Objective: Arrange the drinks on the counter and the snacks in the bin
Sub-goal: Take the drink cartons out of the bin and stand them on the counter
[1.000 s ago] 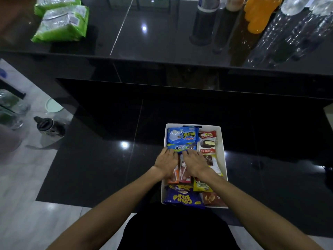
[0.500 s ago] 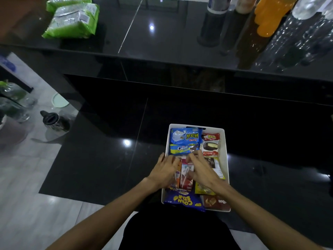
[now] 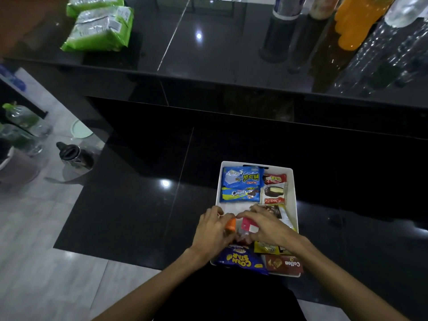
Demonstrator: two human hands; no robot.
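Note:
A white bin (image 3: 294, 198) sits on the dark floor tiles below me, filled with snack packets: blue biscuit packs (image 3: 242, 181) at the far end, a Choco Pie (image 3: 274, 193), a blue Corn Star bag (image 3: 240, 261) and a red Collon box (image 3: 283, 264) nearest me. My left hand (image 3: 212, 232) grips a small orange packet (image 3: 230, 224) over the bin's middle. My right hand (image 3: 266, 224) holds a pink and white packet (image 3: 247, 225) beside it. Drink bottles stand on the black counter (image 3: 208, 54) at the upper right, among them an orange one (image 3: 357, 22).
Two green packages (image 3: 99, 26) lie on the counter's far left. A steel kettle (image 3: 75, 156), clear bottles (image 3: 22, 126) and a pale round lid (image 3: 81, 129) stand on the grey floor to the left. The counter's front edge overhangs the bin.
Both hands have pulled back toward me from the blue packs, lifting the small orange and pink packets upright. A strip of bare white bin floor now shows behind them.

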